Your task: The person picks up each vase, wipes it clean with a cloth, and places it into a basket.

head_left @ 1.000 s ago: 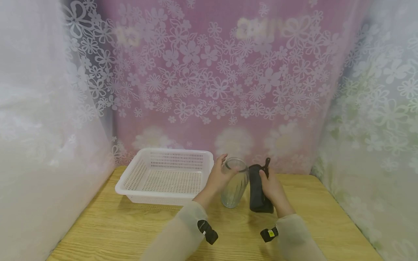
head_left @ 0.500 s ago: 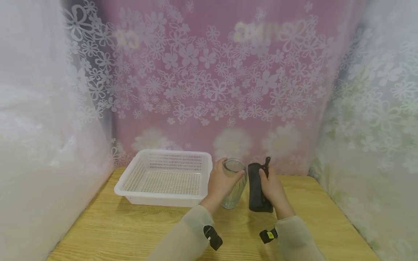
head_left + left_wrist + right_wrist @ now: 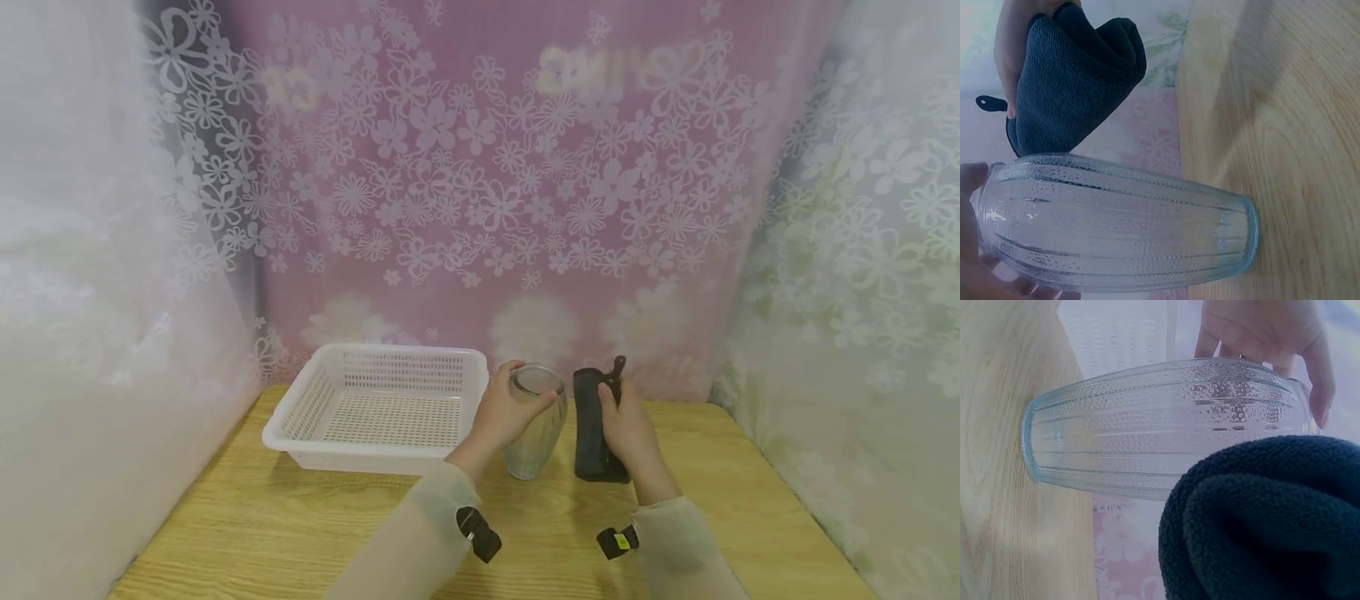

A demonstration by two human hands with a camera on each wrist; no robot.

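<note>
from here I see the left hand [image 3: 504,415] holding the ribbed glass vase [image 3: 536,442] near its rim | vase just right of the white perforated plastic basket [image 3: 360,447] | right hand [image 3: 632,429] grips a folded dark towel [image 3: 591,429], farther right of that basket

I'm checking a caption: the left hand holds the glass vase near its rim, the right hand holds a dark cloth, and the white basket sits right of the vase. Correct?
Not quite: the white basket sits left of the glass vase, as the head view shows. The left hand does hold the vase near its rim, and the right hand a dark cloth.
</note>
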